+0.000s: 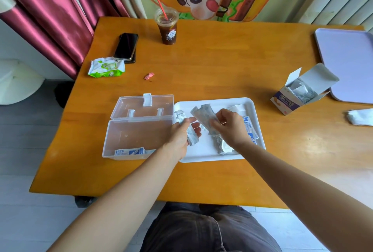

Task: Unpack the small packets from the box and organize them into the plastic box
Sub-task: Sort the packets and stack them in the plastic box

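Observation:
My left hand (181,136) holds a small stack of silvery packets (190,134) over the left edge of the white tray (256,110). My right hand (230,126) pinches another bunch of packets (203,115) above the tray's middle. More packets lie on the tray: a silvery pile (224,146) and blue-printed ones (250,128) under my right hand. The clear plastic box (129,132) stands open to the left of the tray, with a row of blue-and-white packets (131,151) along its near wall. The open cardboard box (298,94) at the right still holds packets.
On the orange table stand an iced drink cup (167,26), two stacked phones (126,46), a green-white wrapper (106,66) and a small red wrapper (149,76). A lilac tray (347,61) sits at the right edge, with white tissue (361,117) below it.

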{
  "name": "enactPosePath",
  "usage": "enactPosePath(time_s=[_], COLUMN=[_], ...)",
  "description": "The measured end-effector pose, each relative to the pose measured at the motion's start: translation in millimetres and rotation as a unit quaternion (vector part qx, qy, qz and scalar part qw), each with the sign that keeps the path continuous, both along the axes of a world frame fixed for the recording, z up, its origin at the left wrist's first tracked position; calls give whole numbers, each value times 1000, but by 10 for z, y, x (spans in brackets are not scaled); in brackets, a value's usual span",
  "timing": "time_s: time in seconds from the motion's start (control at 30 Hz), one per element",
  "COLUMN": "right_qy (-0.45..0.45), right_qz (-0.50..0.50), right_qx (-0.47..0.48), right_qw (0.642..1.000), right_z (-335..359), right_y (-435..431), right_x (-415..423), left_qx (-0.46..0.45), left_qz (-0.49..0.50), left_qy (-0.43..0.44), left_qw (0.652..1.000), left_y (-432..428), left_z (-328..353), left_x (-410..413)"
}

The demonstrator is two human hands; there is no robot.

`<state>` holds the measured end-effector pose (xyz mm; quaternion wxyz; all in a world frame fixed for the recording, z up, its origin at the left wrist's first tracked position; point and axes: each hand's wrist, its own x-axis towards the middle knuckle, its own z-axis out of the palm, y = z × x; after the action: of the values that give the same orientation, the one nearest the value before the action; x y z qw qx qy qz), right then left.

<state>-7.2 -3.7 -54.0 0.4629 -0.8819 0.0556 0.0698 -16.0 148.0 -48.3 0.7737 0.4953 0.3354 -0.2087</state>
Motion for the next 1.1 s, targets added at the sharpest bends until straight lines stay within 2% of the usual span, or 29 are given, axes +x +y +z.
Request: enactPosePath(time_s=[0.1,0.2,0.3,0.37,0.6,0.77,0.93,1.0,1.1], right_qy=[-51,7,142,200,208,223,240,240,253], right_qz=[94,125,66,29,-79,-73,-108,-148,-206], right_qx=[-43,-2,150,214,290,280,262,235,134], right_qw=[993,992,976,956,931,931,929,930,936], right_z=[106,60,20,-11,8,-1,-15,-10,-125], right_y=[66,92,11,-20,51,-36,-280,-507,-917], right_x=[-51,-53,21,32,76,89,77,90,93], left_qx=[-24,-35,-62,-52,12,37,43,27,-28], left_qz=[-18,-26,-18,-25,0,1,-86,-94,-74], left_qy=[-1,10,17,6,4,15,18,25,52], left_qw=[1000,999,998,998,1000,999,995,995,996], left_y=[-40,-69,-45,-50,-149,-164,-363,-437,-526], left_z=[36,62,45,24,-26,-58,-86,-91,-94], left_x=[11,16,3,-13,19,70,85,93,107])
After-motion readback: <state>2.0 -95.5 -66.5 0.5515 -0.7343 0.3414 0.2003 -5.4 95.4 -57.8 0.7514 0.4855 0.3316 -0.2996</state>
